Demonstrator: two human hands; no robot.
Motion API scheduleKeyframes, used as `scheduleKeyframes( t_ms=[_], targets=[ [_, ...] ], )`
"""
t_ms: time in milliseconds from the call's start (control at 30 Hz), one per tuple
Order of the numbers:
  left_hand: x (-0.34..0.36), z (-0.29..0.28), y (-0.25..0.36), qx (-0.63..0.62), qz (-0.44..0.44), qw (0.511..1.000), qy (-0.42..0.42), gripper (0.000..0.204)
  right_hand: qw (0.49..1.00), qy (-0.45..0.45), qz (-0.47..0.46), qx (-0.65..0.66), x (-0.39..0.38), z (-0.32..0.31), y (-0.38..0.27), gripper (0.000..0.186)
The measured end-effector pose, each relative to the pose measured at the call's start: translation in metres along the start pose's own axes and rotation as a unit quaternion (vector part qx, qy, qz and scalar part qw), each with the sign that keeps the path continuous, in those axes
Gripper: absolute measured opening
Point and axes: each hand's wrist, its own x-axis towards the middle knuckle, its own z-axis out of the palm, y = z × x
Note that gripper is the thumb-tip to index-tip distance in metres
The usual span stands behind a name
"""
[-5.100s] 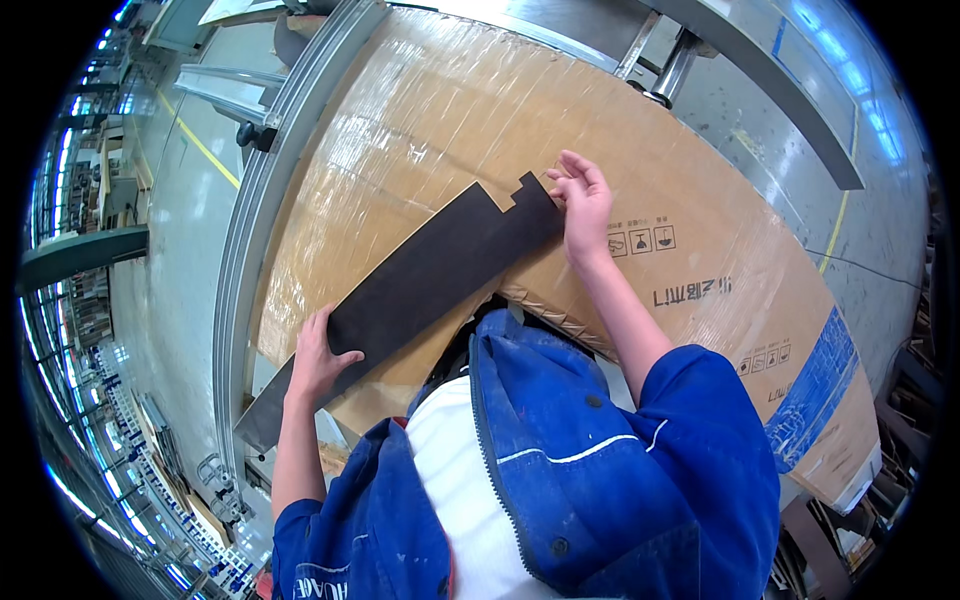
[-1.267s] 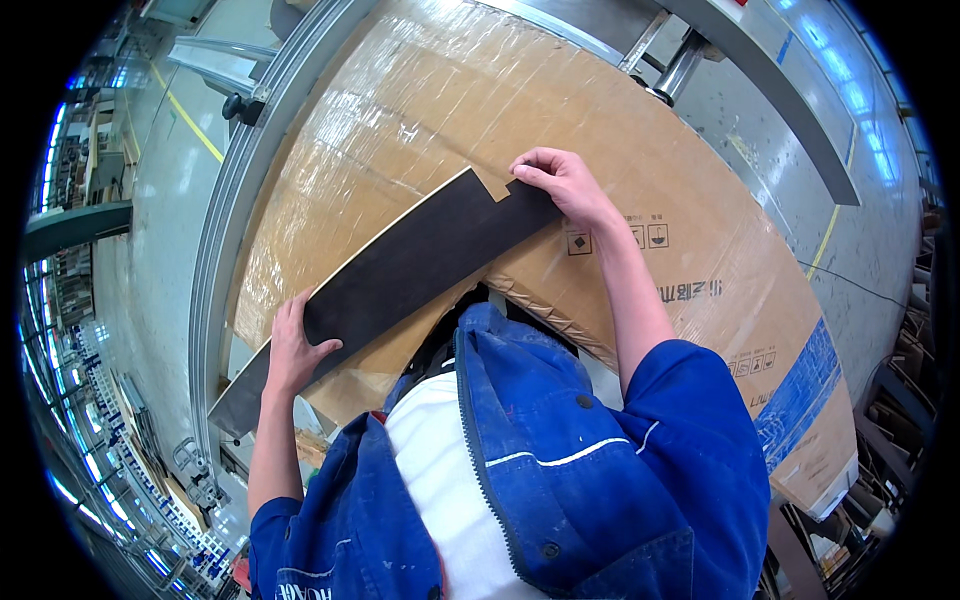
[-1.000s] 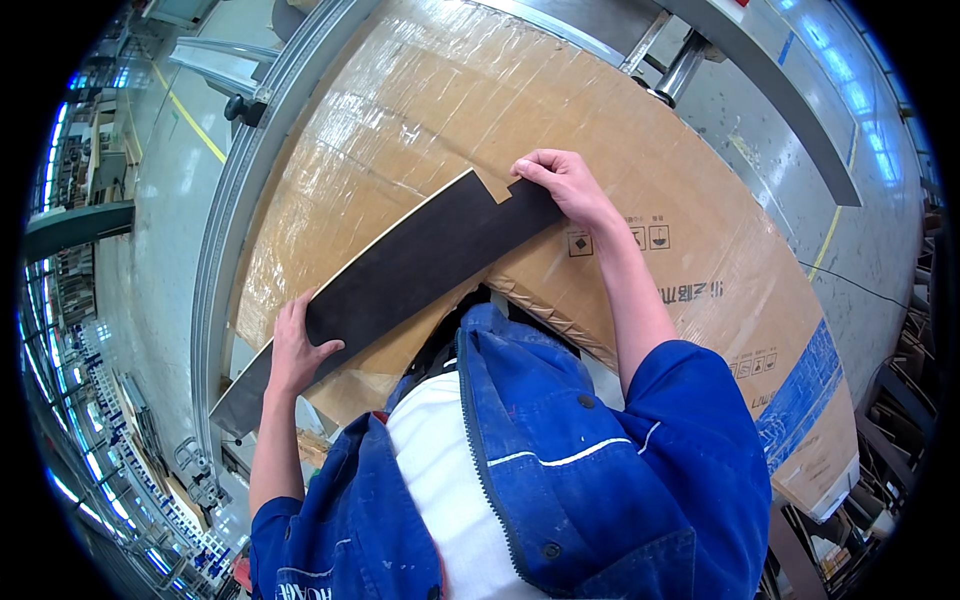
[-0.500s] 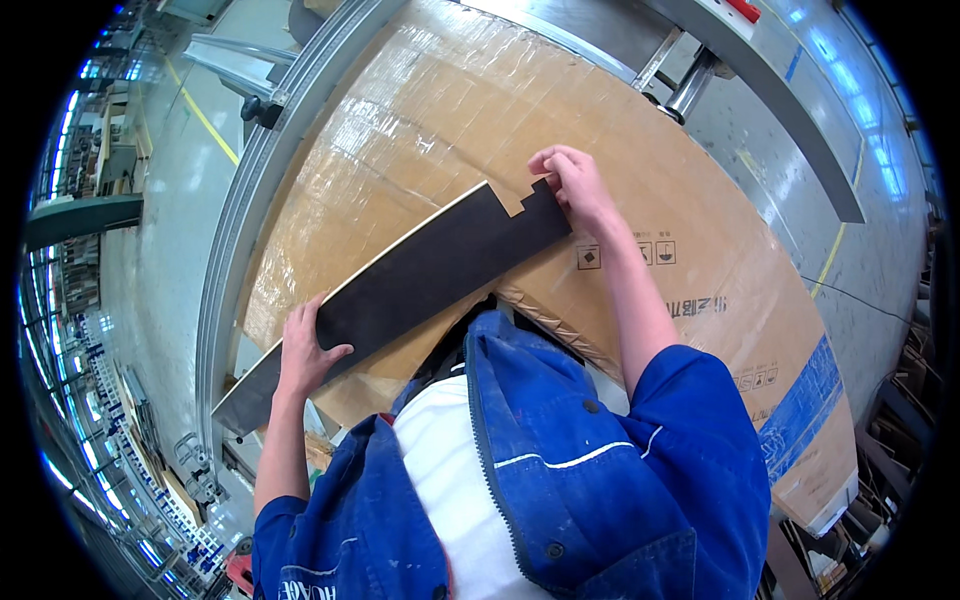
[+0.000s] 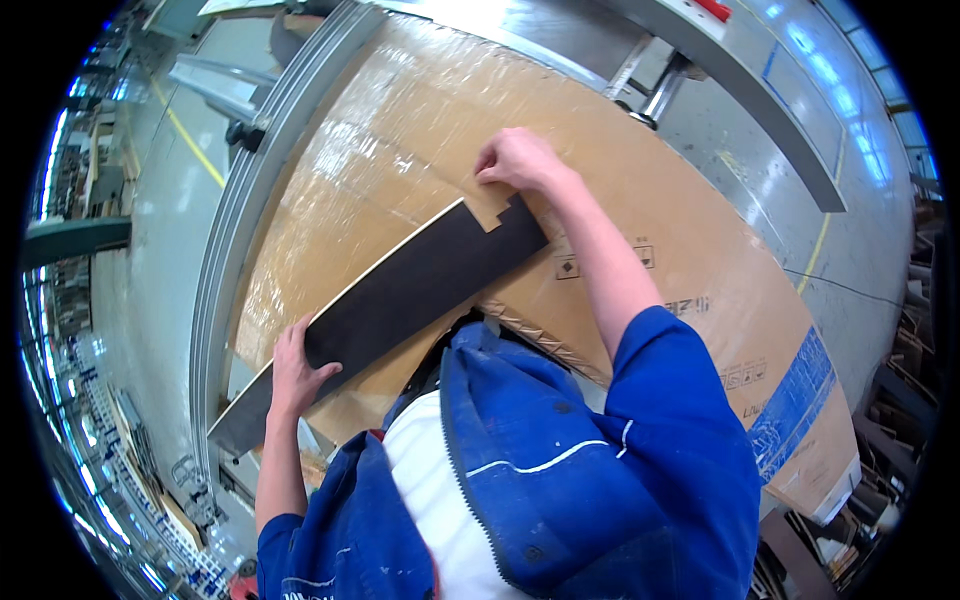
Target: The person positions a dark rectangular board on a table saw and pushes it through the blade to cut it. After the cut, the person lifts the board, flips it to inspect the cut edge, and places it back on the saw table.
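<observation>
A long black board with a pale edge lies slanting across the cardboard-covered surface in front of me. Its right end has a stepped notch cut into the far edge. My left hand grips the board near its left end, thumb on the dark face and fingers over the far edge. Just beyond the notch, my right hand is held with its fingers curled together, apart from the board. Whatever may be between those fingertips is hidden or too small to name.
Brown cardboard under clear film covers the work surface, with blue tape at right. A metal rail runs along the left side, and a grey beam crosses the far right. Dark offcuts are piled at the right.
My right hand has come off the notched end of the board and moved left and away from me, beyond the notch. My left hand keeps its grip; the view has shifted slightly.
</observation>
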Motion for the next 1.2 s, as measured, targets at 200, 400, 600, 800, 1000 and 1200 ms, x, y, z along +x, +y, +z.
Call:
scheduleKeyframes(
  t_ms=[200,400,600,800,1000,1200],
  targets=[
    [0.0,0.001,0.003,-0.003,0.002,1.0,-0.003,0.101,0.992,0.084,0.02,-0.089,-0.005,-0.003,-0.001,0.023],
    [0.001,0.0,-0.004,0.01,0.006,1.0,0.003,0.101,0.892,0.381,0.136,0.203,-0.045,-0.015,0.067,0.035],
    [0.0,-0.001,-0.005,0.014,0.004,1.0,-0.004,0.102,0.877,0.25,0.103,0.398,-0.11,0.022,0.031,0.03],
    [0.004,0.0,-0.003,0.005,0.011,1.0,-0.006,0.103,0.88,0.183,0.009,0.439,-0.104,0.058,0.013,0.025],
    [0.002,0.001,-0.004,0.002,-0.002,1.0,-0.009,0.103,0.888,0.145,0.015,0.435,-0.098,0.059,0.01,0.028],
    [0.002,0.0,0.002,0.001,0.006,1.0,-0.004,0.102,0.891,0.166,0.038,0.421,-0.099,0.056,0.003,0.029]
  ],
)
